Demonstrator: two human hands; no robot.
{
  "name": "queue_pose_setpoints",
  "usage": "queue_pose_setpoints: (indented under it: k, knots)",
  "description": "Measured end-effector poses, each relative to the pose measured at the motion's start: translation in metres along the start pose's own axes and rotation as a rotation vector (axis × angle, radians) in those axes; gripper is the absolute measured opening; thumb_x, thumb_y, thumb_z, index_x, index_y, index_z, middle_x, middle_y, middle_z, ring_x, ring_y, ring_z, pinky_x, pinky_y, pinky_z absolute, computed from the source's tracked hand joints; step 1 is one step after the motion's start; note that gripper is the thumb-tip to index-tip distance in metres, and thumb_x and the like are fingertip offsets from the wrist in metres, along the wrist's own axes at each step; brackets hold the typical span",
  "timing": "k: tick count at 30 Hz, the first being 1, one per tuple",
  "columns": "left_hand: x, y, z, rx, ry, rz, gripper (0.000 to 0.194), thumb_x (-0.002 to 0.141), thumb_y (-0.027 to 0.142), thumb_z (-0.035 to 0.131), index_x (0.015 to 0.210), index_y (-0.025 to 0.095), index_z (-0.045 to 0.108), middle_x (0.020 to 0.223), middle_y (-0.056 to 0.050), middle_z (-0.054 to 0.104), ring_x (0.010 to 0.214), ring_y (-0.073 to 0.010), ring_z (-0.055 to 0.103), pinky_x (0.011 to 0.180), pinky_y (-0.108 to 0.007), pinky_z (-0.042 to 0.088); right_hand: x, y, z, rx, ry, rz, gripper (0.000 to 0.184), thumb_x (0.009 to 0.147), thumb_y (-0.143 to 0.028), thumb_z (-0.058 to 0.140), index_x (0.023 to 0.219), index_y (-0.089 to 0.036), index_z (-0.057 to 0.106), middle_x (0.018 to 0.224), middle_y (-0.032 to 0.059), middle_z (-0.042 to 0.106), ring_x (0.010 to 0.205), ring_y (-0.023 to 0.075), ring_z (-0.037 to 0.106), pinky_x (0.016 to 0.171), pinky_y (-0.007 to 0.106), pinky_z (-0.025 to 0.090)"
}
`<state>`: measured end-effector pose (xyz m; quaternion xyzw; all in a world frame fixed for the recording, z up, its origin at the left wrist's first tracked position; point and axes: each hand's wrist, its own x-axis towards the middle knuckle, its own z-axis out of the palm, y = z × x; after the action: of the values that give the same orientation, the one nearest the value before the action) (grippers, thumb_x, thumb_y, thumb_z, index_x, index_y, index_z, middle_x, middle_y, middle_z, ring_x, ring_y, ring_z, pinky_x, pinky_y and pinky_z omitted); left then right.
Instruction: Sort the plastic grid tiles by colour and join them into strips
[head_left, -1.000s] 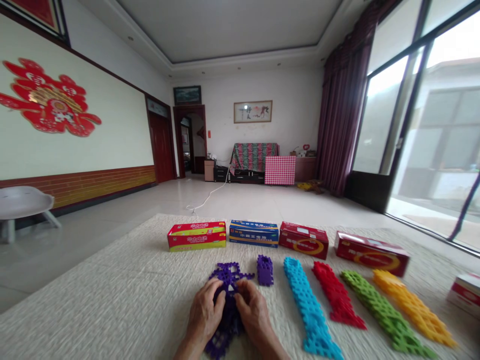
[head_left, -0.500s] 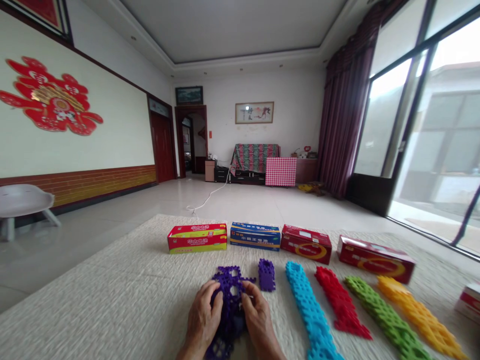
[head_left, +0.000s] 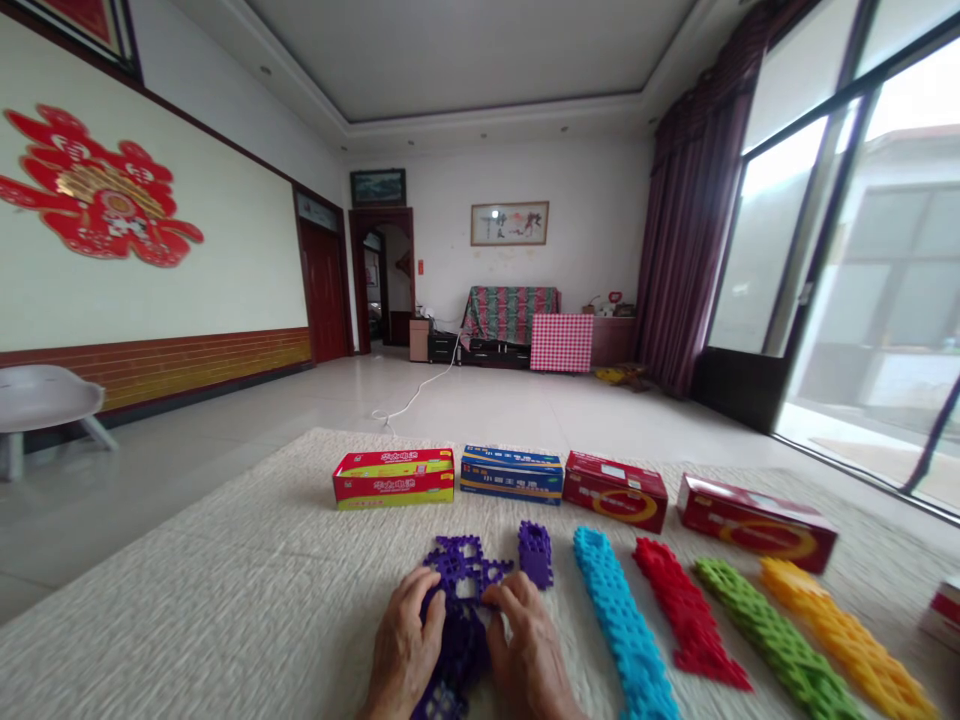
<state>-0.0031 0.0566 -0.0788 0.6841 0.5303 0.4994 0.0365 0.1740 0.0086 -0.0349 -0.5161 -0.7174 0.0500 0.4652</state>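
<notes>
Both my hands work on a purple interlocking plastic lattice piece (head_left: pixel 459 565) lying low at the centre of the rug. My left hand (head_left: pixel 403 640) curls around its left side, and the fingers of my right hand (head_left: pixel 529 635) press on its right side. Its lower part is partly hidden behind my hands. A small purple block (head_left: pixel 535 555) stands just beyond my right hand, apart from it. To the right lie a blue lattice strip (head_left: pixel 622 630), a red one (head_left: pixel 686 610), a green one (head_left: pixel 780 640) and a yellow one (head_left: pixel 847 640).
A row of cardboard boxes, including a red-and-yellow box (head_left: pixel 394 478), a blue box (head_left: pixel 511 475) and a red box (head_left: pixel 615 490), stands beyond the pieces on the beige rug (head_left: pixel 187 540). A white cable (head_left: pixel 412 395) lies on the tiled floor behind.
My right hand has shifted slightly right and down along the purple piece, showing more of its top. The view has tilted a little, so the boxes and strips sit slightly lower in the picture.
</notes>
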Motion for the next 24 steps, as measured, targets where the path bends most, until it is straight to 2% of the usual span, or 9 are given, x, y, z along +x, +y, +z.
queue_pose_setpoints:
  k: [3, 7, 13, 18, 24]
  knots:
    - [0.001, 0.001, -0.001, -0.004, -0.002, -0.006, 0.031, 0.087, 0.034, 0.046, 0.097, 0.018, 0.07, 0.106, -0.011, 0.072, 0.102, -0.0241, 0.067, 0.092, -0.042, 0.055, -0.002, -0.012, -0.001, 0.01, -0.117, -0.008, 0.023, 0.072, -0.006, 0.05, 0.085, -0.021, 0.062, 0.091, 0.0043, 0.059, 0.088, 0.0194, 0.058, 0.078, 0.029, 0.047]
    - [0.002, 0.002, -0.002, -0.009, -0.001, -0.008, 0.031, 0.086, 0.033, 0.046, 0.097, 0.018, 0.071, 0.106, -0.011, 0.072, 0.102, -0.0242, 0.067, 0.092, -0.042, 0.055, -0.001, -0.014, -0.003, 0.064, -0.181, 0.002, 0.021, 0.069, -0.007, 0.053, 0.084, -0.021, 0.058, 0.094, 0.0049, 0.06, 0.091, 0.0201, 0.058, 0.082, 0.031, 0.046]
    - [0.001, 0.002, -0.001, -0.004, 0.002, 0.005, 0.031, 0.087, 0.032, 0.045, 0.097, 0.018, 0.07, 0.106, -0.011, 0.071, 0.102, -0.0239, 0.067, 0.092, -0.042, 0.055, -0.004, -0.007, 0.005, 0.062, -0.166, 0.014, 0.026, 0.068, -0.005, 0.05, 0.087, -0.021, 0.057, 0.099, 0.0063, 0.061, 0.094, 0.0214, 0.058, 0.085, 0.033, 0.045]
    - [0.001, -0.002, -0.001, 0.007, 0.039, 0.008, 0.031, 0.086, 0.028, 0.044, 0.097, 0.017, 0.07, 0.106, -0.011, 0.071, 0.102, -0.0237, 0.066, 0.091, -0.041, 0.055, -0.009, -0.011, 0.015, 0.132, -0.159, -0.03, 0.029, 0.07, -0.004, 0.049, 0.092, -0.02, 0.058, 0.101, 0.0066, 0.062, 0.097, 0.021, 0.058, 0.088, 0.033, 0.046]
    - [0.003, -0.001, -0.003, 0.026, 0.114, -0.01, 0.032, 0.086, 0.031, 0.046, 0.105, 0.016, 0.068, 0.113, -0.013, 0.068, 0.109, -0.026, 0.062, 0.096, -0.046, 0.051, -0.007, -0.007, 0.012, 0.186, -0.09, -0.023, 0.033, 0.071, -0.006, 0.05, 0.099, -0.021, 0.058, 0.114, 0.0078, 0.059, 0.108, 0.0209, 0.056, 0.095, 0.032, 0.044]
